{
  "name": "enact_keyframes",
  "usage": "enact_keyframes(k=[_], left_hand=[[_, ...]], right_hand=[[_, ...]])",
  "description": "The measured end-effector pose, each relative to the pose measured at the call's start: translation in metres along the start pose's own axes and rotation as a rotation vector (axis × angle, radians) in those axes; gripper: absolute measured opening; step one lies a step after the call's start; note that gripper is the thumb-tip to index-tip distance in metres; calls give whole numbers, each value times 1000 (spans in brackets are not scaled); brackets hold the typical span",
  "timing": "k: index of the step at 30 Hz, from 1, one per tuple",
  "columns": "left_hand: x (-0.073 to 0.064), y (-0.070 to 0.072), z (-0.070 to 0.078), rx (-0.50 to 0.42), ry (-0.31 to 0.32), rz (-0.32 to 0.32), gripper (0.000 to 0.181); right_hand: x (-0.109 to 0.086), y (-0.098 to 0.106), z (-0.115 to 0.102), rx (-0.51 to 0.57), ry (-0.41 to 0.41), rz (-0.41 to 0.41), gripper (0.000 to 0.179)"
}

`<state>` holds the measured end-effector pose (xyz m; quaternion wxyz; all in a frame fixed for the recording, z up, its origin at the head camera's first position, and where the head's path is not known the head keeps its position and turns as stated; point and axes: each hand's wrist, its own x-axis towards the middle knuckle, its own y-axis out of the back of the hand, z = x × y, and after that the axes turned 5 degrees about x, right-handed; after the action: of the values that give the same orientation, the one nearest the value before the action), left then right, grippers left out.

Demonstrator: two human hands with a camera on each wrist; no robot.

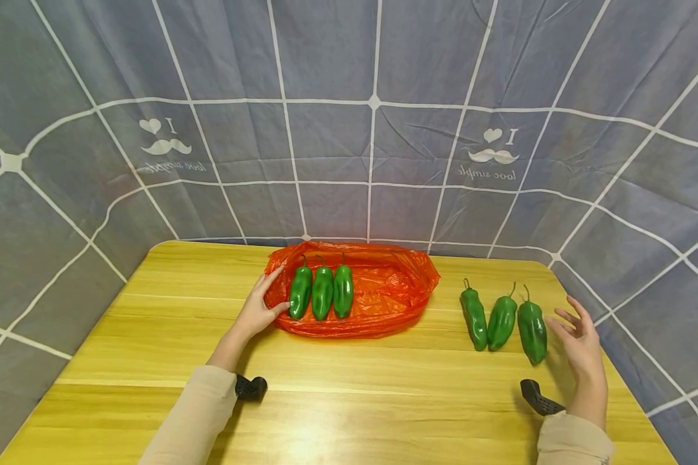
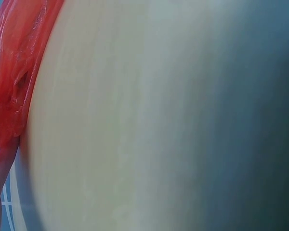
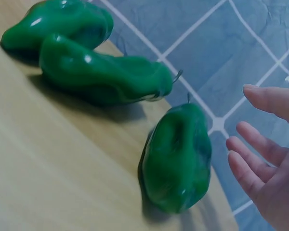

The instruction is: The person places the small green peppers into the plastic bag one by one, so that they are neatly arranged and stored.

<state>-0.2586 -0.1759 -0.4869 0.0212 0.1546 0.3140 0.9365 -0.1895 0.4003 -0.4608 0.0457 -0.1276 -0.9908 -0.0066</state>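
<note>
A red plastic bag (image 1: 392, 300) lies spread wide on the table. Three green peppers (image 1: 322, 294) lie side by side in its left half, stems pointing away. My left hand (image 1: 257, 315) holds the bag's left edge, the thumb close to the leftmost pepper. In the left wrist view, part of that hand (image 2: 1, 166) meets the red film. On the right side of the table are three more green peppers (image 1: 503, 323). My right hand (image 1: 583, 345) hovers just right of the outermost pepper (image 3: 177, 159), fingers spread and loosely bent, holding nothing.
The wooden table (image 1: 349, 400) has rounded far corners. Behind it and along both sides hangs a grey cloth (image 1: 326, 142) with white grid lines. Black wrist mounts (image 1: 251, 388) stick out from both sleeves.
</note>
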Motion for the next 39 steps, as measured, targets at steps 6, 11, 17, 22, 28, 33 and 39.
enact_keyframes(k=[6,11,17,22,28,33,39], left_hand=[[0,0,0,2,-22,7,75],[0,0,1,-4,-15,6,75],[0,0,2,1,11,-5,75],[0,0,1,7,8,-7,75],[0,1,1,5,17,-12,76],[0,1,2,6,16,-13,76],[0,1,1,4,10,-11,75]], right_hand=[[0,6,11,-123,-53,22,70],[2,7,17,-325,-86,-15,68],[3,9,19,-392,-131,-121,69],[5,10,19,-425,-106,-188,67],[8,11,17,-493,-135,-254,68],[11,11,17,-523,-126,-295,68],[12,10,20,-513,-106,-316,67]])
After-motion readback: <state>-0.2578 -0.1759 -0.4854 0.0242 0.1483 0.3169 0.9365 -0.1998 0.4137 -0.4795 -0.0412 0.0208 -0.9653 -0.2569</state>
